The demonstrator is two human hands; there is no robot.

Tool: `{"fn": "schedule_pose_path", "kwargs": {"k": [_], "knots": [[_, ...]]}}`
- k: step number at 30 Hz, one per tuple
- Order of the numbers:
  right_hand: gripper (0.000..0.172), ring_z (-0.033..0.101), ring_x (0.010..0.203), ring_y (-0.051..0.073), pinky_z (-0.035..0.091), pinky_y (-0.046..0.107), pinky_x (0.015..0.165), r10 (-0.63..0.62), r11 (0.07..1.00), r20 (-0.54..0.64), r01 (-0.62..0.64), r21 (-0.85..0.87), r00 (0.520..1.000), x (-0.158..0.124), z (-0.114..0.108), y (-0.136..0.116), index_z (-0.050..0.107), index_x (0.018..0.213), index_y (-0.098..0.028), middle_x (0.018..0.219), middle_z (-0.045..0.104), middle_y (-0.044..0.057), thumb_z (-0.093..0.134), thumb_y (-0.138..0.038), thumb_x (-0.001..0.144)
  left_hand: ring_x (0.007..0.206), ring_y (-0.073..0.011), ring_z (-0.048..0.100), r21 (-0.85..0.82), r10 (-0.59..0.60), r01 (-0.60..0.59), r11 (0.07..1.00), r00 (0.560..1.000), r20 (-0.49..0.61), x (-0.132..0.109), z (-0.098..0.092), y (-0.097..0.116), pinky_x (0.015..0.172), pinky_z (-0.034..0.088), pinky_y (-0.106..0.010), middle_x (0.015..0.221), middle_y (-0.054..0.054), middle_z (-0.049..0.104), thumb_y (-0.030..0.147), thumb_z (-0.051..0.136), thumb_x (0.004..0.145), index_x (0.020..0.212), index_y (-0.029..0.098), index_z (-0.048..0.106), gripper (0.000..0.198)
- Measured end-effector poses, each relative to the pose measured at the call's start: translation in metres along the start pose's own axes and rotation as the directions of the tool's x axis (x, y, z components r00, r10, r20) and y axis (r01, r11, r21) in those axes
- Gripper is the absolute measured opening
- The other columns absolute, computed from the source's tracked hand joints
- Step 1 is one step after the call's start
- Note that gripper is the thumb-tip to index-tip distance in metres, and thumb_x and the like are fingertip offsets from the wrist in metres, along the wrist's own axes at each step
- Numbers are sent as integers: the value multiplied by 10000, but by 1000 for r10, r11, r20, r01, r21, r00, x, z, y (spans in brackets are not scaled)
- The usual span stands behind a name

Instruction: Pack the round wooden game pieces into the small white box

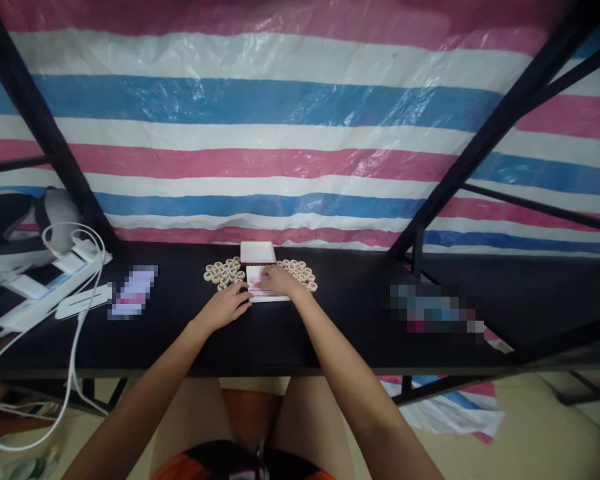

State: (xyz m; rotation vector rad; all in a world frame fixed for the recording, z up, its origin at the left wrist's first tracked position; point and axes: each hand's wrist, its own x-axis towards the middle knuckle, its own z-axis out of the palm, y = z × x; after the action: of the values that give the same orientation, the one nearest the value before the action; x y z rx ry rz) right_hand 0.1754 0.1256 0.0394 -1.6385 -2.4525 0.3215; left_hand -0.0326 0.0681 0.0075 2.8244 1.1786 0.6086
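Observation:
A shallow white box (270, 299) lies on the black table, with a pink-lined sheet (257, 285) inside it. My left hand (229, 305) rests at the box's left edge, its fingers stretched out and slightly apart. Over the box, my right hand (279, 280) reaches in from the right and touches the sheet with extended fingers, hiding part of it. Round wooden Chinese chess pieces lie in two groups: one with dark markings (224, 271) on the left, one with red markings (305, 275) on the right, partly behind my right wrist. An upturned box lid (258, 253) sits just behind.
On the left are a white power strip (50, 293) with looping cables and a blurred-out flat item (134, 292). Another blurred-out item (435, 308) lies at right. Black metal frame bars (460, 160) slant on both sides. A striped plastic sheet (260, 160) hangs behind the table.

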Motion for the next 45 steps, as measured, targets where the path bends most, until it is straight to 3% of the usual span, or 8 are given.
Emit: {"fn": "schedule_pose_path", "kwargs": {"k": [7, 13, 18, 23, 30, 33, 39, 45], "knots": [[565, 637, 980, 229, 442, 237, 751, 57, 998, 185, -62, 21, 981, 7, -7, -6, 630, 1178, -150, 1128, 679, 113, 754, -401, 688, 1044, -205, 569, -21, 24, -23, 1000, 999, 40, 3, 0, 2, 887, 487, -332, 1163, -74, 578, 314, 428, 960, 1055, 215, 651, 262], [198, 653, 920, 221, 427, 232, 733, 4, 999, 162, 4, -50, 987, 7, -9, -8, 726, 921, -132, 996, 715, 138, 630, -237, 782, 1021, -182, 575, -74, 32, -29, 997, 999, 36, 4, -2, 5, 877, 481, -301, 1122, -61, 599, 289, 414, 963, 1003, 213, 662, 263], [224, 628, 764, 175, 437, 240, 701, 7, 958, -208, 52, 281, 978, -12, -18, 21, 678, 926, -168, 835, 708, 49, 537, -329, 861, 1006, -191, 584, -83, 11, -7, 997, 999, 41, 2, -5, 5, 855, 485, -301, 1090, -66, 603, 311, 429, 958, 978, 202, 669, 265], [363, 576, 661, 153, 455, 246, 609, 471, 675, -505, 73, 734, 723, -30, -6, 80, 652, 881, -133, 736, 667, 27, 584, -473, 775, 959, -186, 603, -76, -13, 17, 997, 999, 53, 3, -7, 7, 818, 489, -292, 1083, -62, 600, 313, 427, 959, 968, 194, 669, 270], [433, 593, 646, 152, 480, 272, 607, 805, 355, -396, 177, 918, 442, -43, 24, 129, 640, 890, -110, 785, 680, 49, 673, -457, 633, 932, -179, 610, -56, -10, 13, 998, 998, 56, 2, -5, 6, 803, 487, -285, 1080, -58, 601, 314, 431, 960, 975, 194, 665, 264], [411, 599, 664, 156, 477, 264, 616, 782, 388, -404, 137, 911, 474, -42, 24, 123, 646, 868, -112, 796, 684, 54, 667, -451, 637, 951, -180, 607, -59, -4, 7, 998, 999, 41, 1, -4, 5, 817, 484, -287, 1091, -56, 600, 306, 433, 958, 976, 197, 664, 256], [351, 561, 598, 146, 443, 244, 571, 540, 562, -360, -8, 827, 761, -22, 15, 83, 646, 846, -140, 679, 653, 8, 612, -462, 712, 936, -168, 602, -79, -9, 13, 997, 999, 46, 1, -9, 9, 822, 485, -275, 1081, -50, 602, 278, 460, 929, 961, 199, 657, 214], [243, 614, 763, 186, 454, 260, 691, 421, 779, -382, -112, 617, 823, 24, -2, 46, 650, 899, -152, 855, 698, 60, 556, -355, 805, 929, -169, 611, -58, -22, 26, 998, 997, 69, 0, -11, 10, 814, 484, -273, 1072, -48, 611, 258, 478, 906, 940, 195, 647, 183]]}}
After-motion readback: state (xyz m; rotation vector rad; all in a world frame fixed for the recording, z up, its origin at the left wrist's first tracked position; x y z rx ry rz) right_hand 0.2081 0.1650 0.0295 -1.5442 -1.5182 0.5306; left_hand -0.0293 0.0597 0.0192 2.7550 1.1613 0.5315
